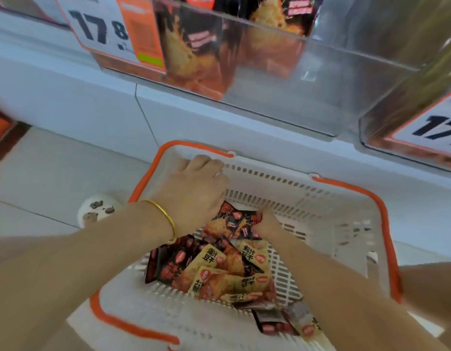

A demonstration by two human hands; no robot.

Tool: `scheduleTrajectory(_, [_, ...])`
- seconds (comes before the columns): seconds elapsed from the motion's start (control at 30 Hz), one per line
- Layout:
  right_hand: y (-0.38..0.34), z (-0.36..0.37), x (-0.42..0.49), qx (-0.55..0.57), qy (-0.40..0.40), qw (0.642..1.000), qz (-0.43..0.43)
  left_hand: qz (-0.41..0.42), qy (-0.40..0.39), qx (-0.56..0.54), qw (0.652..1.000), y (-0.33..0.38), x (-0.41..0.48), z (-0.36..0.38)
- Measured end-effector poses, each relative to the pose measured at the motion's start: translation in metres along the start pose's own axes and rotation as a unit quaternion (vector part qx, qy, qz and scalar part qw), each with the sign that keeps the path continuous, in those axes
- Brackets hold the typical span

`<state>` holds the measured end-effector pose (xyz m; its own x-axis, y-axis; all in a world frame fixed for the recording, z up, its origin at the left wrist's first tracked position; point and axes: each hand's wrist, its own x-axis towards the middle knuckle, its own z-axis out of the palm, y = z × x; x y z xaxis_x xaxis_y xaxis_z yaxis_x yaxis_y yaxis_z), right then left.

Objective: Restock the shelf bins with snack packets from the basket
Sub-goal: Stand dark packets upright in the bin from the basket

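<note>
Centrally, the left hand (194, 188) hangs over the basket's (346, 224) 11 o'clock corner, fingers curled; whether it holds anything cannot be told. Packets (219, 272) lie heaped inside. At their 12 o'clock edge, the right hand (266, 222) pinches a black packet (232, 221). A bin (295, 97) stands at 12 o'clock.

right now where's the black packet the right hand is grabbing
Head view, centre: the black packet lies at the far end of the basket, pinched by the right hand, just right of the left hand.
</note>
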<state>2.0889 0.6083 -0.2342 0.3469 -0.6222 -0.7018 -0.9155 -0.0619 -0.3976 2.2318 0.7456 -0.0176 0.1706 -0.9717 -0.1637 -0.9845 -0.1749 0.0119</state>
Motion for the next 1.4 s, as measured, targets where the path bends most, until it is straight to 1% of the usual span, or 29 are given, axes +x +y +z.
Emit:
scheduleTrajectory(0.07, [0.003, 0.01, 0.007, 0.088, -0.03, 0.993, 0.069, -0.017, -0.039, -0.001, 0.999, 0.0, 0.002, 0.005])
scheduleTrajectory(0.1, [0.004, 0.016, 0.011, 0.121, -0.036, 0.988, 0.085, -0.021, -0.052, -0.002, 0.998, 0.0, 0.004, 0.005])
scheduleTrajectory(0.13, [0.005, 0.02, 0.012, 0.142, -0.025, 0.985, 0.095, -0.022, -0.052, -0.011, 0.998, 0.001, 0.007, 0.004])
scheduleTrajectory(0.23, [0.004, 0.019, 0.005, 0.201, 0.092, 0.972, 0.082, -0.013, -0.055, -0.02, 0.998, 0.0, 0.012, 0.008])
scheduleTrajectory(0.3, [0.002, 0.006, -0.014, 0.157, 0.174, 0.972, 0.015, -0.008, -0.06, -0.024, 0.998, -0.002, 0.014, 0.011])
scheduleTrajectory(0.37, [0.0, -0.016, -0.038, 0.093, 0.217, 0.968, -0.083, 0.001, -0.069, -0.043, 0.997, -0.001, 0.02, 0.012])
scheduleTrajectory(0.4, [-0.004, -0.028, -0.047, 0.087, 0.218, 0.965, -0.121, 0.002, -0.081, -0.065, 0.995, -0.002, 0.023, 0.012])
scheduleTrajectory(0.43, [-0.01, -0.041, -0.058, 0.105, 0.213, 0.96, -0.152, 0.003, -0.091, -0.094, 0.991, 0.0, 0.026, 0.009])
scheduleTrajectory(0.5, [-0.026, -0.067, -0.084, 0.162, 0.188, 0.947, -0.203, -0.01, -0.107, -0.166, 0.98, 0.005, 0.029, 0.002])
scheduleTrajectory(0.57, [-0.043, -0.09, -0.113, 0.226, 0.163, 0.925, -0.259, -0.033, -0.106, -0.252, 0.961, 0.012, 0.03, -0.005])
scheduleTrajectory(0.63, [-0.056, -0.104, -0.141, 0.282, 0.147, 0.9, -0.3, -0.046, -0.085, -0.325, 0.941, 0.019, 0.032, -0.012])
scheduleTrajectory(0.73, [-0.068, -0.117, -0.171, 0.356, 0.157, 0.87, -0.303, -0.047, -0.015, -0.373, 0.927, 0.025, 0.033, -0.029])
scheduleTrajectory(0.77, [-0.07, -0.121, -0.18, 0.407, 0.138, 0.854, -0.293, -0.042, 0.018, -0.391, 0.919, 0.026, 0.032, -0.037])
scheduleTrajectory(0.8, [-0.072, -0.123, -0.188, 0.467, 0.097, 0.833, -0.281, -0.027, 0.054, -0.42, 0.906, 0.027, 0.032, -0.046])
scheduleTrajectory(0.83, [-0.074, -0.125, -0.197, 0.502, 0.051, 0.817, -0.278, -0.008, 0.086, -0.457, 0.886, 0.027, 0.03, -0.055])
scheduleTrajectory(0.87, [-0.075, -0.127, -0.206, 0.506, 0.016, 0.814, -0.284, 0.012, 0.112, -0.494, 0.862, 0.027, 0.029, -0.064])
scheduleTrajectory(0.9, [-0.079, -0.129, -0.217, 0.484, 0.0, 0.822, -0.3, 0.026, 0.132, -0.52, 0.844, 0.026, 0.028, -0.074])
scheduleTrajectory(0.93, [-0.084, -0.133, -0.227, 0.46, 0.001, 0.829, -0.317, 0.039, 0.154, -0.533, 0.831, 0.026, 0.026, -0.083])
scheduleTrajectory(1.0, [-0.101, -0.149, -0.246, 0.418, 0.052, 0.834, -0.356, 0.049, 0.233, -0.545, 0.804, 0.024, 0.025, -0.098])
scheduleTrajectory(1.03, [-0.111, -0.16, -0.253, 0.393, 0.099, 0.835, -0.372, 0.037, 0.291, -0.537, 0.791, 0.022, 0.024, -0.106])
scheduleTrajectory(1.07, [-0.122, -0.171, -0.261, 0.359, 0.157, 0.834, -0.388, 0.016, 0.36, -0.505, 0.785, 0.018, 0.023, -0.113])
scheduleTrajectory(1.1, [-0.134, -0.184, -0.268, 0.312, 0.23, 0.83, -0.401, 0.001, 0.426, -0.444, 0.788, 0.012, 0.022, -0.119])
scheduleTrajectory(1.13, [-0.147, -0.197, -0.274, 0.257, 0.312, 0.818, -0.41, -0.01, 0.475, -0.36, 0.803, 0.006, 0.022, -0.123])
scheduleTrajectory(1.17, [-0.16, -0.209, -0.278, 0.198, 0.391, 0.798, -0.413, -0.017, 0.501, -0.265, 0.824, -0.002, 0.024, -0.125])
scheduleTrajectory(1.2, [-0.172, -0.22, -0.277, 0.15, 0.447, 0.782, -0.407, -0.02, 0.508, -0.185, 0.841, -0.009, 0.027, -0.124])
scheduleTrajectory(1.23, [-0.185, -0.229, -0.273, 0.112, 0.474, 0.778, -0.396, -0.019, 0.503, -0.13, 0.854, -0.015, 0.03, -0.122])
scheduleTrajectory(1.27, [-0.197, -0.238, -0.261, 0.078, 0.48, 0.787, -0.379, -0.016, 0.492, -0.097, 0.865, -0.02, 0.034, -0.119])
scheduleTrajectory(1.3, [-0.208, -0.245, -0.246, 0.054, 0.468, 0.805, -0.361, -0.015, 0.475, -0.075, 0.876, -0.022, 0.037, -0.117])
scheduleTrajectory(1.4, [-0.227, -0.251, -0.197, 0.017, 0.395, 0.871, -0.292, -0.028, 0.424, -0.023, 0.905, -0.023, 0.043, -0.108])
